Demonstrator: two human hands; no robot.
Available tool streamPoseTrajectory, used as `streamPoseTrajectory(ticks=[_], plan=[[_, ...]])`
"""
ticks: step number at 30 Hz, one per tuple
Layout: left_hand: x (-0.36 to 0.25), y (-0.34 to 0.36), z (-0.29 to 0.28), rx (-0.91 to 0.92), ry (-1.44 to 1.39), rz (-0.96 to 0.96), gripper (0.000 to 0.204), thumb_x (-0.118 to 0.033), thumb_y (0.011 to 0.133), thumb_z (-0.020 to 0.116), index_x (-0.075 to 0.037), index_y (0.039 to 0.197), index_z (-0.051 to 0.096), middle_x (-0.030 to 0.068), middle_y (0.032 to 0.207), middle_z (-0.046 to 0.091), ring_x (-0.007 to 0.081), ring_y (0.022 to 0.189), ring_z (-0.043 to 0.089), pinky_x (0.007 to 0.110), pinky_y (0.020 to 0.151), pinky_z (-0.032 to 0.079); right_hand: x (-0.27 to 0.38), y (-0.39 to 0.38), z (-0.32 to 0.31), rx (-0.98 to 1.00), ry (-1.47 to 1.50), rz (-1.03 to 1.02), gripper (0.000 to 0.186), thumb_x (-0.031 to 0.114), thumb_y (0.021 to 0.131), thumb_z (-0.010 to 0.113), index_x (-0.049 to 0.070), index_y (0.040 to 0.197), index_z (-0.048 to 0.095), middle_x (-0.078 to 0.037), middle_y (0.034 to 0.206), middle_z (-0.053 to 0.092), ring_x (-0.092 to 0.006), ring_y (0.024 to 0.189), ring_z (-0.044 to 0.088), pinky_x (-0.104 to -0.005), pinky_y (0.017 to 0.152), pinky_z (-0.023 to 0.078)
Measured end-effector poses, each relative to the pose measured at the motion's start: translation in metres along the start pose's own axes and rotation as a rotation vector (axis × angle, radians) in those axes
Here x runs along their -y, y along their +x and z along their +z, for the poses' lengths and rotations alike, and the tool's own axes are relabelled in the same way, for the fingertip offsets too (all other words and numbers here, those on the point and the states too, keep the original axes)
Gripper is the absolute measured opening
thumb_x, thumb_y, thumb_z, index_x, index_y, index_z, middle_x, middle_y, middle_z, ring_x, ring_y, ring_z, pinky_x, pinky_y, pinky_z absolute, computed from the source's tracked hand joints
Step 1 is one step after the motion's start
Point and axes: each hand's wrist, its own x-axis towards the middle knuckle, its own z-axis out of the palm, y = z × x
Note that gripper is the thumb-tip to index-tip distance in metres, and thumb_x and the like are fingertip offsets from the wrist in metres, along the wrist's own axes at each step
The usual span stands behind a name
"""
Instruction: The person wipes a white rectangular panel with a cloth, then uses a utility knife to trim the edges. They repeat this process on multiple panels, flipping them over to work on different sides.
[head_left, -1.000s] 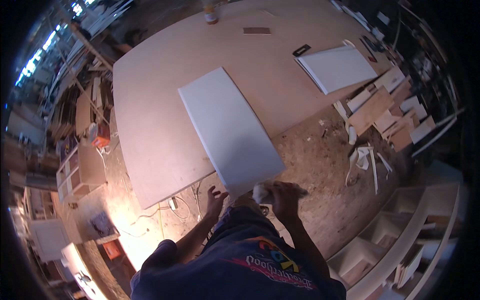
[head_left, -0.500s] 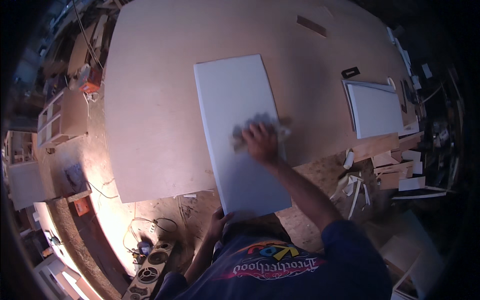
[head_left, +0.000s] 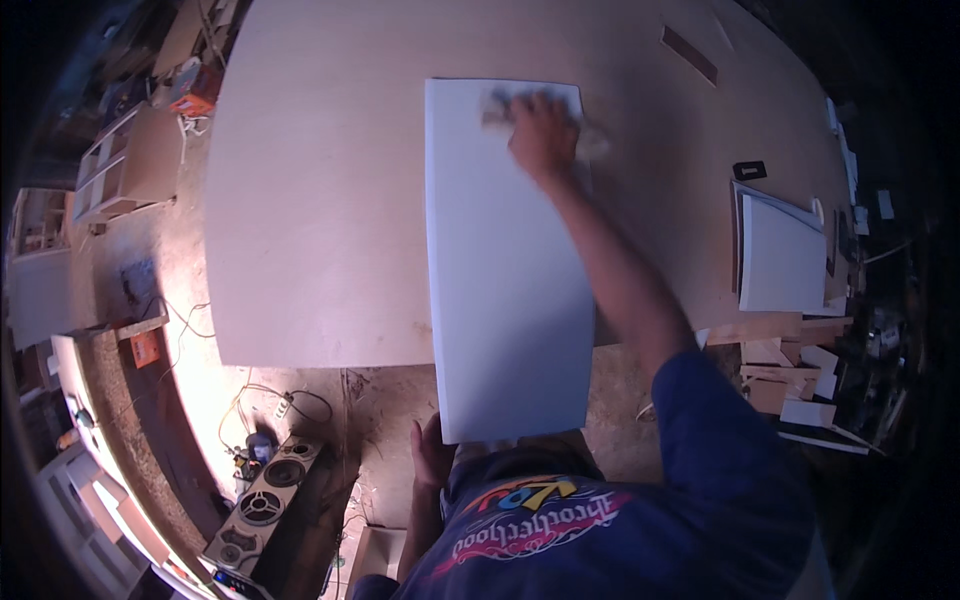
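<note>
We see a large bare wooden worktable [head_left: 320, 200]. On it lies a long white flat rectangular panel [head_left: 505, 290], smooth and plain, its near end past the table edge. Our right hand [head_left: 543, 135] presses a crumpled pale cloth [head_left: 500, 105] with curled fingers at its far end. Our left hand [head_left: 432, 455] grips the near corner.

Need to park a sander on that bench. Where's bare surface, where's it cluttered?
Free: the wide table stretch left of the white panel, and the strip between the panel and the stacked white boards. Crowded: the right edge, with offcuts. The right hand presses a cloth at the panel's far end; the left hand holds its overhanging near end.
</note>
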Motion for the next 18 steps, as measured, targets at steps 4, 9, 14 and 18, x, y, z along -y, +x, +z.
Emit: streamPoseTrajectory(ticks=[4,9,14,18], plan=[[0.004,-0.001,0.002,0.014,-0.308,-0.022,0.094,-0.079,0.095,0.031,-0.002,0.147,0.046,0.0138,0.149,0.051,0.0306,0.137,0.047,0.049,0.117,0.032,0.111,-0.293,-0.030,-0.162,-0.109,-0.365,0.034,0.039,0.092,0.061,0.021,0.120,0.067,-0.012,0.124,0.061,-0.0383,0.128,0.053,-0.0625,0.083,0.048],[0.030,-0.004,-0.065,-0.132,-0.222,0.043,0.089,-0.084,0.089,0.040,-0.013,0.141,0.053,0.0119,0.134,0.062,0.0319,0.121,0.057,0.053,0.107,0.041,0.083,-0.422,-0.210,1.082,0.496,-0.625,0.035,0.023,0.088,0.064,0.011,0.121,0.065,-0.012,0.111,0.067,-0.0314,0.117,0.064,-0.0550,0.083,0.058],[0.103,0.000,-0.102,-0.518,0.656,-0.145,0.088,-0.082,0.090,0.044,-0.014,0.145,0.047,0.0094,0.126,0.065,0.0245,0.100,0.063,0.042,0.087,0.048,-0.096,-0.378,-0.274,1.020,0.511,-0.143,0.050,0.020,0.081,0.070,0.010,0.129,0.060,-0.018,0.126,0.062,-0.0348,0.117,0.064,-0.0492,0.093,0.055],[0.186,0.047,-0.107,-0.404,1.008,-0.385,0.089,-0.078,0.091,0.049,-0.011,0.149,0.042,0.0104,0.126,0.066,0.0228,0.088,0.061,0.038,0.078,0.050,-0.219,-0.381,-0.231,0.491,0.436,-0.022,0.045,0.009,0.086,0.063,0.009,0.132,0.058,-0.019,0.115,0.066,-0.0368,0.107,0.067,-0.0501,0.091,0.055]])
